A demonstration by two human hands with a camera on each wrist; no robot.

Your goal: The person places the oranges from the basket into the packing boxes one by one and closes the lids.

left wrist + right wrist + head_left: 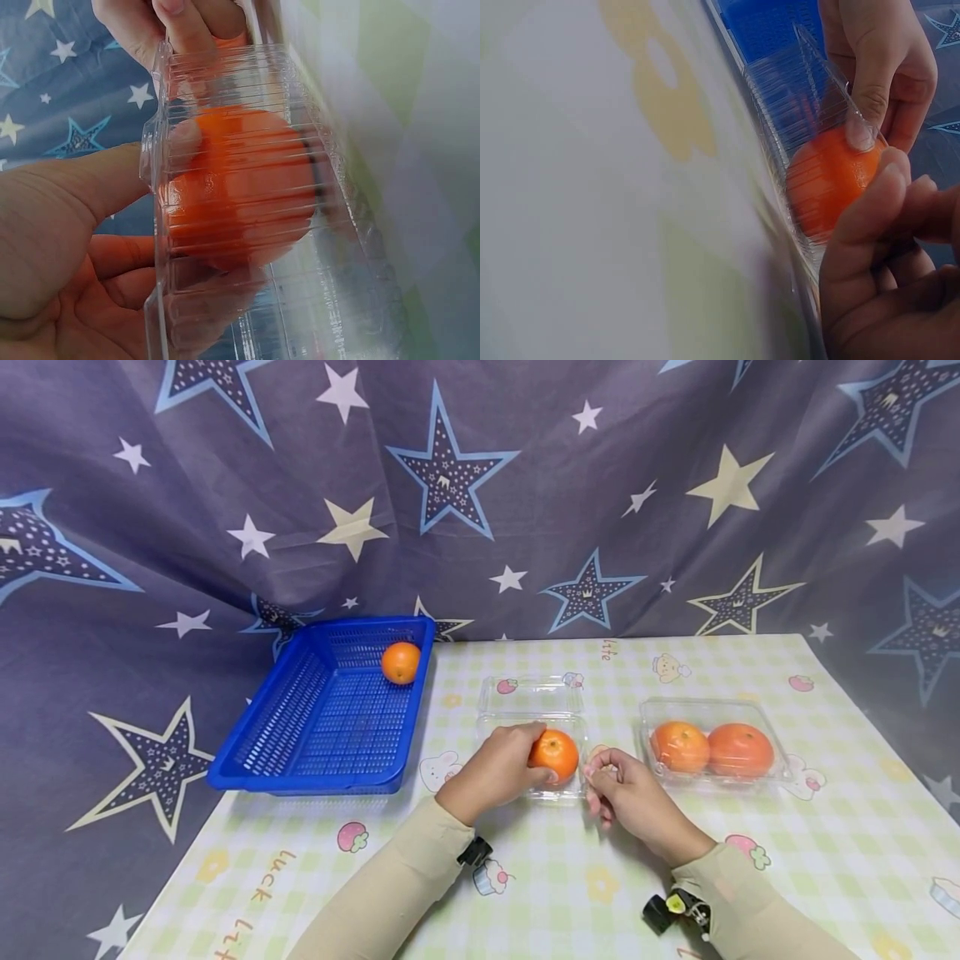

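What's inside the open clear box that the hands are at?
One orange sits in the open clear box, gripped by the left hand. The right hand pinches the box's edge. The box floor under the orange is hidden.

The box [531,710] under my hands is thin clear plastic, glossy and ribbed along its walls, and the orange [555,755] I grip with my left hand [497,768] has a smooth, faintly dimpled peel with a soft sheen. My right hand [628,793] pinches the box's slick edge. The second box [712,750] is the same shiny clear plastic. The basket [330,714] is hard blue plastic with a perforated mesh. The tablecloth [825,827] looks smooth, slightly glossy; the backdrop [225,485] is matt creased cloth. My sleeves are soft matt fabric
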